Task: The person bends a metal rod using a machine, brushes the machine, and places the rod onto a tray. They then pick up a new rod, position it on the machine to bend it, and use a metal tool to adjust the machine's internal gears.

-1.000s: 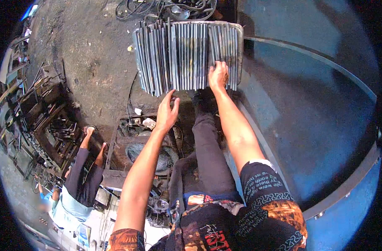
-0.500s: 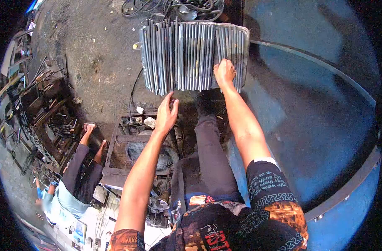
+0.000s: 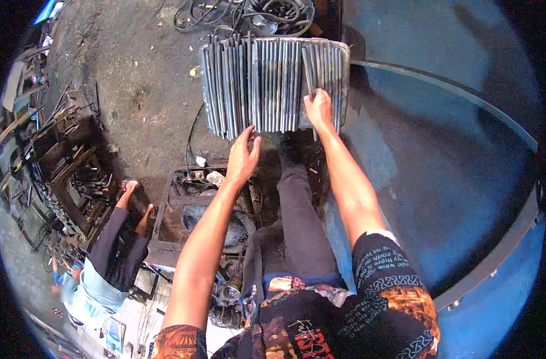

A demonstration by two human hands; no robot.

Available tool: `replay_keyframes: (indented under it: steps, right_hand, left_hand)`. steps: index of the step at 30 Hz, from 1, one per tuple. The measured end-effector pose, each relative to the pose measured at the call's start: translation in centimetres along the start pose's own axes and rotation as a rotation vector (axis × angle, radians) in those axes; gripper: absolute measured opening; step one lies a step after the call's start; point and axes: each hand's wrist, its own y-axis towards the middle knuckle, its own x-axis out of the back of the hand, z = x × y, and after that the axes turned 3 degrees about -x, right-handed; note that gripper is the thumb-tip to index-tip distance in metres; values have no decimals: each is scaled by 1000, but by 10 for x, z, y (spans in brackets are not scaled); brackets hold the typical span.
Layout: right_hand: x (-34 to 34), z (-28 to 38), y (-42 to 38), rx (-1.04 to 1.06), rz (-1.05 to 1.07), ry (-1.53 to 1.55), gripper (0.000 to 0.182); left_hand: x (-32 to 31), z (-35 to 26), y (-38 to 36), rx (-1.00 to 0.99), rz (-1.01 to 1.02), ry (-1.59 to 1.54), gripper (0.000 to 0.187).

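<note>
Many grey metal rods point(image 3: 277, 87) lie side by side, lengthwise away from me, on a tray point(image 3: 345, 66) whose rim shows at the right. My right hand point(image 3: 319, 109) is closed round a rod or rods point(image 3: 309, 66) toward the right side; these tilt slightly against their neighbours, and their lower end sticks out below the hand. My left hand point(image 3: 243, 157), fingers apart and holding nothing, is at the near ends of the rods left of the middle, its fingertips close to them.
Coiled cables point(image 3: 279, 15) lie beyond the tray. A dark metal frame point(image 3: 165, 209) is at my left, near my legs. Farther left, another person point(image 3: 105, 269) is beside a cluttered rack point(image 3: 69, 173). A blue surface point(image 3: 428, 167) with a raised edge spans the right.
My right hand has moved slightly left and nearer, and the rods at it have shifted toward me. My left hand has moved slightly right. The view has shifted a little.
</note>
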Motion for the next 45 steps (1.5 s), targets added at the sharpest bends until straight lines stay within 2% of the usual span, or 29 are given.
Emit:
replay_keyframes:
  steps: [4, 5, 6, 8, 10, 11, 12, 14, 15, 16, 18, 20, 24, 26, 28, 29, 31, 32, 33, 34, 35, 36, 38, 39, 40, 42, 45]
  right_hand:
    - [29, 21, -32, 56, -61, 199, 22]
    - [41, 29, -43, 131, -62, 223, 22]
    - [53, 45, -53, 100, 3, 332, 19]
    - [75, 72, -72, 271, -31, 348, 18]
    - [115, 120, -91, 369, -4, 384, 16]
    - [130, 141, -99, 447, 9, 407, 16]
    - [142, 160, -107, 442, 85, 428, 18]
    - [168, 202, -123, 571, 129, 483, 20]
    - [179, 222, -129, 676, 101, 401, 19]
    - [189, 241, -134, 716, 114, 416, 19]
    - [208, 285, -148, 936, 174, 489, 18]
    - [226, 331, -171, 1029, 189, 497, 18]
    - [241, 408, -228, 1211, 287, 495, 20]
    - [251, 440, -258, 1318, 235, 223, 22]
    - [255, 464, -284, 1416, 167, 216, 27]
    - [253, 473, -301, 1254, 400, 391, 28]
    - [244, 491, -335, 853, 913, 673, 36]
    - [237, 500, -355, 895, 944, 658, 36]
    - [233, 511, -380, 675, 1359, 1027, 40]
    - [232, 517, -407, 358, 1756, 1365, 45]
    - [230, 522, -438, 392, 1832, 1372, 54]
    - [226, 526, -467, 405, 1869, 1344, 54]
    - [219, 531, -523, 201, 1961, 1408, 49]
    - [211, 530, -547, 256, 1924, 1361, 42]
    - [206, 532, -570, 263, 1951, 1332, 42]
    - [199, 523, -621, 356, 1830, 1275, 37]
    - [195, 505, -679, 324, 1907, 1239, 35]
  left_hand:
    - [19, -25, -11, -99, -72, 47, 39]
    - [26, -37, -15, -49, -65, -12, 39]
    - [35, -50, -17, 0, -59, -74, 39]
    - [51, -64, -15, 16, -69, -121, 40]
    - [67, -74, -11, 26, -167, -418, 42]
    - [76, -75, -8, 38, -193, -686, 44]
    - [98, -113, -18, 104, -252, -947, 44]
    - [135, -138, -34, 120, -369, -1170, 40]
    - [154, -145, -47, 94, -406, -1173, 40]
    - [172, -150, -63, 42, -486, -1276, 37]
    - [211, -160, -99, -49, -608, -1384, 34]
    - [246, -168, -144, -76, -748, -1470, 29]
    - [301, -152, -235, -260, -953, -1503, 27]
    - [324, -136, -288, -379, -1151, -1493, 24]
    - [343, -118, -349, -419, -1353, -1441, 23]
    - [350, -98, -375, -549, -1394, -1542, 22]
    - [352, -82, -439, -623, -1490, -1565, 23]
    - [351, -75, -468, -661, -1545, -1576, 23]
    - [350, -60, -493, -721, -1569, -1564, 28]
    - [344, -54, -518, -748, -1612, -1559, 28]
    - [339, -49, -544, -759, -1692, -1573, 26]
    - [333, -42, -569, -766, -1769, -1589, 24]
    - [319, -27, -619, -843, -1820, -1600, 26]
    - [313, -18, -642, -890, -1821, -1606, 27]
    - [309, -9, -661, -928, -1822, -1616, 28]
    - [290, 2, -704, -997, -1860, -1601, 30]
    - [262, 14, -762, -1066, -1890, -1600, 32]
